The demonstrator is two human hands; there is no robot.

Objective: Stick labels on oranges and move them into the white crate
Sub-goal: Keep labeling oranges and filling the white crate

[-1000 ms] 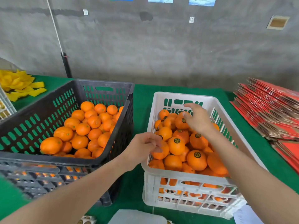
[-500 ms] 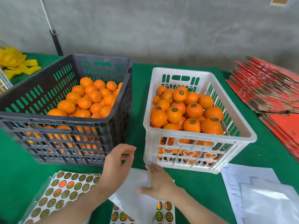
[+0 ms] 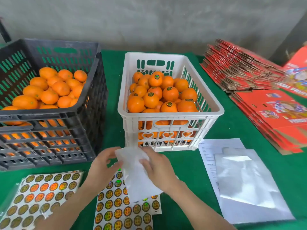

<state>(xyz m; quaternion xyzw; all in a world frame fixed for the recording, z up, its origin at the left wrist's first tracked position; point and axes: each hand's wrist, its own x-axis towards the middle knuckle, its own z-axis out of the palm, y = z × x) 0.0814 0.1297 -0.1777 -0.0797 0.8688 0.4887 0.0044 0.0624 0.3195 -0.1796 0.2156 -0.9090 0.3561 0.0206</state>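
A white crate (image 3: 216, 112) in the middle holds several labelled oranges (image 3: 170, 93). To its left a black crate (image 3: 93, 100) holds several plain oranges (image 3: 49, 97). In front of the white crate, my left hand (image 3: 102, 166) and my right hand (image 3: 157, 166) both hold a white backing sheet (image 3: 137, 176), peeled up over a sheet of round gold labels (image 3: 123, 211). My left fingers pinch its top left corner; my right fingers grip its right side.
A second label sheet (image 3: 39, 195) in clear wrap lies at the lower left. A printed paper (image 3: 211, 153) and a glossy plastic bag (image 3: 244, 183) lie at the right. Stacks of flat red cartons (image 3: 259, 105) fill the far right of the green table (image 3: 182, 165).
Both hands left the white crate and came down to the label sheet. They now lift the white backing sheet higher off the labels. The camera tilted down.
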